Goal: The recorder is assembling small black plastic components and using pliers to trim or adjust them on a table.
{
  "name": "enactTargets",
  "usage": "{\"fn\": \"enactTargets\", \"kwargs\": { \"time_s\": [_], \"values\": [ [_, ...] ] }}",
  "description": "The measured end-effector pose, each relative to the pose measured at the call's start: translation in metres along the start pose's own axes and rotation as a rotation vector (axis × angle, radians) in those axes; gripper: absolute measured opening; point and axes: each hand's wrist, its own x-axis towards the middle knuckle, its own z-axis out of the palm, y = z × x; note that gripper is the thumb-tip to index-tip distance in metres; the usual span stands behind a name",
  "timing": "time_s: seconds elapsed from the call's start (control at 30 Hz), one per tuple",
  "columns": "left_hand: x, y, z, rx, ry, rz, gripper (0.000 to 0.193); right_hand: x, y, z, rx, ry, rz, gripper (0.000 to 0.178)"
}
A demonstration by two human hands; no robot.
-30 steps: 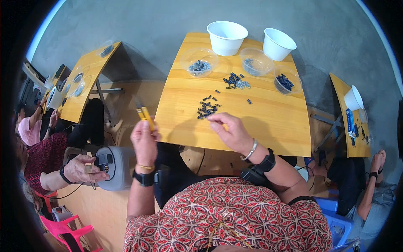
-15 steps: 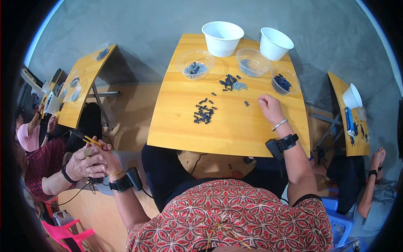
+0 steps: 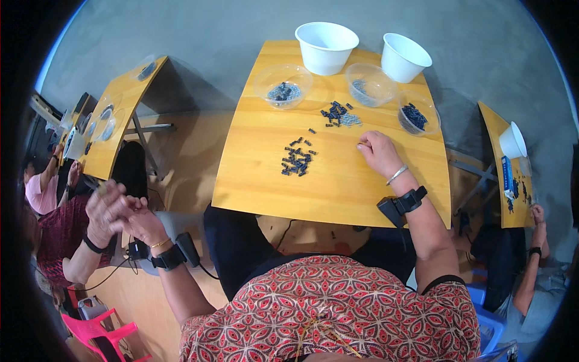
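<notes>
My right hand [image 3: 381,154] rests low over the wooden table [image 3: 259,181], thumb and fingers closed together. Its fingertips cover the place where a lone small black piece lay; whether they grip it is hidden. Left of it lie a loose pile of short black cylindrical pieces [image 3: 297,160] and, farther back, a smaller black cluster [image 3: 335,113] beside small silvery parts [image 3: 350,120]. Off the table's left side is my left hand [image 3: 146,224]. Another person's hand [image 3: 107,208], smeared by motion, overlaps its fingers, so I cannot tell what it holds.
Clear bowls with silvery and black parts [image 3: 282,90], silvery parts [image 3: 364,92] and black pieces [image 3: 414,118] stand toward the back. Two white tubs [image 3: 326,51] [image 3: 405,59] are behind them. People work at side tables [image 3: 123,114] [image 3: 503,163]. A pink stool [image 3: 99,329] stands lower left.
My right hand has moved left to where the lone black piece lay. The other person's hand has lifted and shifted left along my left hand; its yellow tool no longer shows clearly.
</notes>
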Motion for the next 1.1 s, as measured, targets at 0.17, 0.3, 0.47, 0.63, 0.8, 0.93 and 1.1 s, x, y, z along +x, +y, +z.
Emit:
{"fn": "enactTargets", "kwargs": {
  "time_s": [0.17, 0.3, 0.47, 0.63, 0.8, 0.93, 1.1],
  "values": [
    [-0.018, 0.006, 0.043, 0.095, 0.193, -0.281, 0.027, -0.001, -0.004, 0.004, -0.085, 0.014, -0.075, 0.008],
    [-0.059, 0.002, 0.099, 0.088, -0.097, -0.582, 0.021, -0.002, -0.020, 0.004, -0.022, 0.025, -0.008, 0.011],
    [-0.099, -0.010, 0.168, 0.008, -0.455, -1.021, 0.023, -0.008, -0.071, -0.002, 0.234, 0.012, -0.080, 0.013],
    [-0.133, -0.030, 0.220, -0.113, -0.602, -1.207, 0.023, -0.018, -0.103, -0.017, 0.499, -0.036, -0.067, 0.012],
    [-0.154, -0.038, 0.233, -0.225, -0.648, -1.298, 0.022, -0.026, -0.113, -0.030, 0.411, 0.007, -0.283, 0.014],
    [-0.158, -0.040, 0.230, -0.266, -0.640, -1.312, 0.018, -0.029, -0.113, -0.028, 0.343, 0.007, -0.382, 0.013],
    [-0.159, -0.045, 0.222, -0.352, -0.607, -1.286, 0.014, -0.025, -0.118, -0.030, 0.459, -0.030, -0.417, 0.016]
  ]
}}
